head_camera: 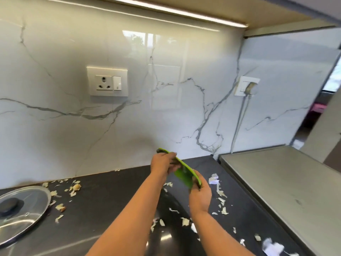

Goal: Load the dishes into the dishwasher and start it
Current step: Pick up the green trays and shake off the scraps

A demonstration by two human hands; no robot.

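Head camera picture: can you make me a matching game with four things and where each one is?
Things:
1. flat green plastic board
2. round glass pot lid
3. white wall socket
4. pale peel scraps

Places:
A. on the marble wall
B. scattered over the dark counter
C. held in both hands
D. lying at the counter's left edge

Pairs: 1-C, 2-D, 3-A, 4-B

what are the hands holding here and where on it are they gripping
A green board, tilted above the dark counter. The left hand grips its far upper end, and the right hand grips its near lower end.
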